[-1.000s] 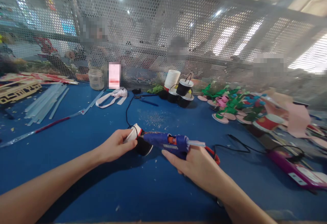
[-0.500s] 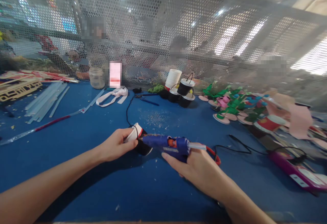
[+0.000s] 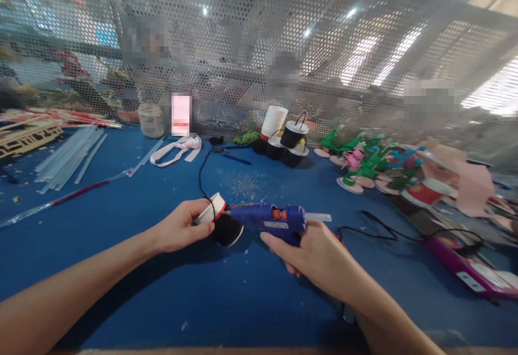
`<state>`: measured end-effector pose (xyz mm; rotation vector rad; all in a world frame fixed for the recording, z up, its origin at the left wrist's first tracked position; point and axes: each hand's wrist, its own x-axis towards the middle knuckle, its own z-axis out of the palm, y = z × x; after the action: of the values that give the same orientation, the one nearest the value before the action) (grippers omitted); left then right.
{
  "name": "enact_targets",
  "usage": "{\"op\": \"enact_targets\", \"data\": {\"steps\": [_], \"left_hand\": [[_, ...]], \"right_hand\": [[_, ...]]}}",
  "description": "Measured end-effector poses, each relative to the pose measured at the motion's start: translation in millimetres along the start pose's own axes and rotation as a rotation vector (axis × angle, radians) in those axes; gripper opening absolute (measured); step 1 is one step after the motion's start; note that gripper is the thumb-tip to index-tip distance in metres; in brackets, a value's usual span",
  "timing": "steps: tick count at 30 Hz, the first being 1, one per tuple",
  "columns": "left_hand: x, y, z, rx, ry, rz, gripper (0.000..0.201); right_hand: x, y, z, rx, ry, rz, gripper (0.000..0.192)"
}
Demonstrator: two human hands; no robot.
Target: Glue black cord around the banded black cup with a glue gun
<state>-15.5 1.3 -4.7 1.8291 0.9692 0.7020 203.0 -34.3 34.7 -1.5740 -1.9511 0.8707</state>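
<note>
Here the left hand point(image 3: 184, 231) closes its fingers around a small paper cup point(image 3: 220, 220), black outside with a white rim, tipped on its side near the middle of the blue table point(image 3: 121, 268), towards its front edge. The right hand point(image 3: 319, 258) wraps tight around the handle of a blue glue gun point(image 3: 269, 218), whose nozzle meets the cup just under the rim, where a thin black cord point(image 3: 201, 174) runs off towards the far edge.

To do this well, I judge the cup wants a steady hold with the fingertips clear of the hot nozzle, a gentle squeeze of the trigger for a small bead, and the cord pressed in before the glue sets.

Finished black cups point(image 3: 289, 144) stand by the mesh screen point(image 3: 259, 47) at the far edge; clear glue sticks point(image 3: 68, 155) lie towards the far left corner.
</note>
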Motion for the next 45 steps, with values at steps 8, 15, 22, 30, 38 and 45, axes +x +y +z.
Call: {"op": "enact_targets", "data": {"steps": [8, 15, 22, 30, 38, 45], "left_hand": [[1.2, 2.7, -0.7, 0.024, 0.002, 0.029, 0.011], [1.0, 2.9, -1.1, 0.056, 0.006, 0.049, 0.011], [1.4, 3.6, -1.5, 0.092, 0.005, 0.079, 0.01], [1.6, 2.7, -1.9, 0.091, -0.003, 0.1, 0.01], [1.7, 1.7, -1.7, 0.113, 0.008, 0.076, 0.013], [0.3, 0.0, -1.7, 0.099, 0.009, 0.06, 0.013]], "right_hand": [[1.9, 3.0, -0.8, 0.033, -0.003, -0.005, 0.025], [2.0, 2.5, -1.4, 0.018, -0.022, 0.023, 0.027], [3.2, 3.3, -3.6, 0.046, -0.023, 0.045, 0.028], [8.7, 6.4, -1.8, 0.047, 0.016, 0.011, 0.03], [-1.0, -1.1, -3.3, 0.009, -0.022, 0.015, 0.027], [-5.0, -6.3, 2.3, -0.055, 0.0, -0.064, 0.021]]}}
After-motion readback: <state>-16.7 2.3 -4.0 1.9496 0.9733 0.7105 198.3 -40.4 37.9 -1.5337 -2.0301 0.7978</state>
